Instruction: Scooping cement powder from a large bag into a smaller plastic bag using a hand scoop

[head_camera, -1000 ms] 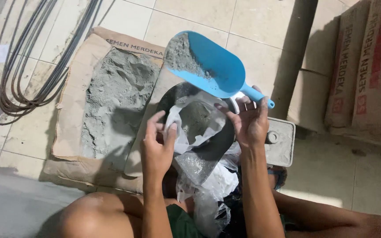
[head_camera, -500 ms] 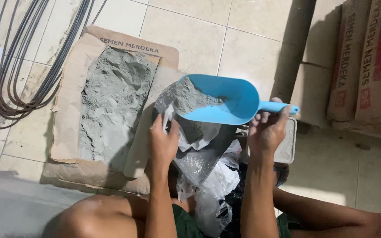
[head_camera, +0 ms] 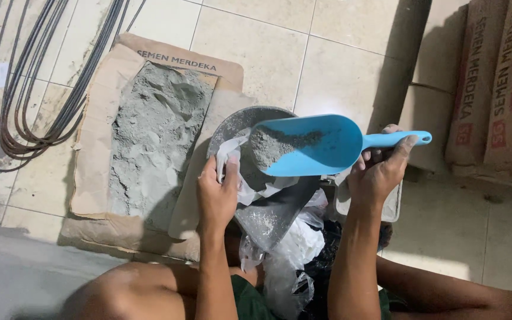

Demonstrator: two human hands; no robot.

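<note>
My right hand point(head_camera: 380, 169) grips the handle of a blue plastic scoop point(head_camera: 312, 144) that holds grey cement powder. The scoop lies almost level, its mouth pointing left over a clear plastic bag point(head_camera: 250, 184). My left hand point(head_camera: 217, 192) pinches the bag's rim and holds it up. The bag sits over a round grey pan point(head_camera: 241, 121). To the left lies a torn-open brown paper sack point(head_camera: 149, 136) filled with grey cement.
A coil of dark cables point(head_camera: 42, 89) lies at the far left on the tiled floor. Stacked cement sacks point(head_camera: 493, 89) stand at the right. More crumpled plastic bags point(head_camera: 294, 255) rest between my legs. A small grey tray point(head_camera: 391, 204) sits under my right wrist.
The scoop has swung from raised and tilted down to nearly level and shifted right. My left hand stays on the bag's rim.
</note>
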